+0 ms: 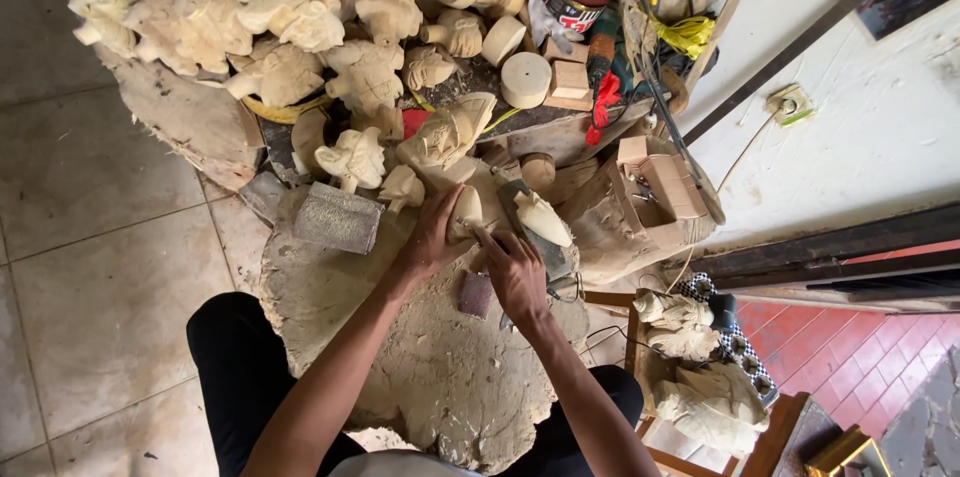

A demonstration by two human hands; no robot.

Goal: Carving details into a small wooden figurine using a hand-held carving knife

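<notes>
My left hand (430, 237) grips a small pale wooden carving (464, 207) and holds it against a big round wooden work block (400, 377). My right hand (515, 272) rests just right of it, fingers curled with the fingertips pressed at the carving's lower edge; what it holds is hidden. A small brownish sanding pad (476, 294) lies on the block under my right wrist. Another pale carved piece (541, 217) lies on a dark flat tool just beyond my right hand.
A heap of pale unfinished carvings (260, 17) fills the upper left. A rough grey block (337, 218) sits left of my hands. Wood discs, cans and tools (580, 27) crowd the top. More carvings (700, 377) rest on a stool at right. Tiled floor (90, 267) lies left.
</notes>
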